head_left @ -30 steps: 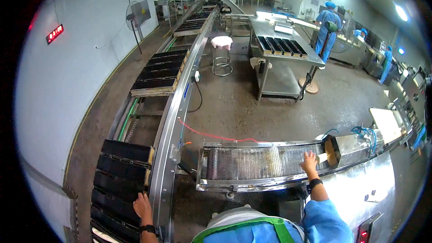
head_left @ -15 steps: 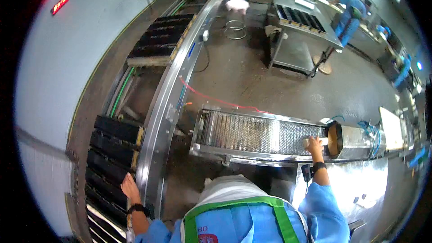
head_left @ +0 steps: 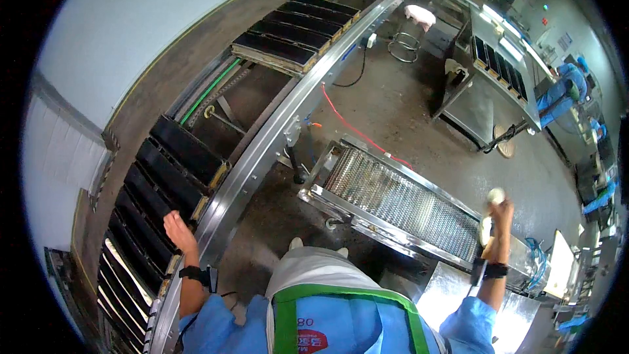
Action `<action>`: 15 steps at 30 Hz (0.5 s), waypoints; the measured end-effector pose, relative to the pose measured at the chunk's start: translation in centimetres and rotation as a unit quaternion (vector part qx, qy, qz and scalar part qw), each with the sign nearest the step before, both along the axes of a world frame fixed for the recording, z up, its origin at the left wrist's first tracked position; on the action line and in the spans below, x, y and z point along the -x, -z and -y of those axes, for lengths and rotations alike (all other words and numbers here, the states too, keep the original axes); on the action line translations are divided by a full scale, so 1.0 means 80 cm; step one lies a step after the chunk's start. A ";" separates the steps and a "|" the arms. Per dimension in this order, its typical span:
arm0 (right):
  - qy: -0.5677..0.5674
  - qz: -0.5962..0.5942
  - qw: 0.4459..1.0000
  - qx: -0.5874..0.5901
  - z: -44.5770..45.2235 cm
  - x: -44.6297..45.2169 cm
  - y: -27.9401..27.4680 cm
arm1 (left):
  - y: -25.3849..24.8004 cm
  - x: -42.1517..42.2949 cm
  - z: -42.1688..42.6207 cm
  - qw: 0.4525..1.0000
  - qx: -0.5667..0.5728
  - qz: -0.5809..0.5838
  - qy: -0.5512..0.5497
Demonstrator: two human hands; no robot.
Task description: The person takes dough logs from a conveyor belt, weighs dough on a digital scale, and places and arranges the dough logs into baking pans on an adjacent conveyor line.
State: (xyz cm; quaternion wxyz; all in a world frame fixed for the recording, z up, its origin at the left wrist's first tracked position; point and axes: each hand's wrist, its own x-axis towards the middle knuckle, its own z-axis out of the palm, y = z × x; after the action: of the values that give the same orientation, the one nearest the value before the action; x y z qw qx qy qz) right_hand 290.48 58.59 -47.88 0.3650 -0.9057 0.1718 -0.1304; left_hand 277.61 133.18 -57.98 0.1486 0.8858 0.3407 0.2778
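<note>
My left hand (head_left: 178,231) is over the black trays (head_left: 155,187) on the long conveyor at left, fingers together, with nothing visible in it. My right hand (head_left: 501,215) is raised above the far end of the mesh conveyor (head_left: 406,203), its fingers round a pale dough piece (head_left: 496,195). Another pale piece (head_left: 485,231) shows just below that hand, beside the metal outlet housing (head_left: 517,255). Long white strips (head_left: 128,275) lie in the slots of the nearest trays at lower left.
Further up the long conveyor (head_left: 262,151) sits another black tray set (head_left: 298,31). A steel table (head_left: 488,101) with black trays stands at upper right, near a round stool (head_left: 419,16). A person in blue (head_left: 567,92) works beyond the table.
The view has turned and tilted down. My right hand has lifted off the mesh belt with a pale piece. My left hand remains by the black trays.
</note>
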 end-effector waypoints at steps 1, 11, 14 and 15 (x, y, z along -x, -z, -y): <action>-0.042 0.017 0.999 0.016 0.003 -0.018 -0.032 | -0.011 -0.015 0.011 0.999 -0.031 0.034 0.024; -0.245 0.223 0.862 -0.384 -0.323 -0.189 -0.216 | -0.064 -0.112 0.116 0.932 0.112 0.213 0.270; -0.352 0.243 0.790 -0.438 -0.439 -0.265 -0.186 | -0.054 -0.116 0.128 0.921 0.152 0.217 0.285; -0.358 0.258 0.773 -0.456 -0.486 -0.282 -0.166 | -0.047 -0.118 0.131 0.920 0.165 0.209 0.289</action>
State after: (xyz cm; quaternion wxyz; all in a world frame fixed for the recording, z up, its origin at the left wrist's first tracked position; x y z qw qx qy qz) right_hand 313.01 97.48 -34.58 0.7858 -0.5617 -0.2265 -0.1252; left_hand 287.07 122.72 -54.21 0.4339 0.8307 0.0719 0.3413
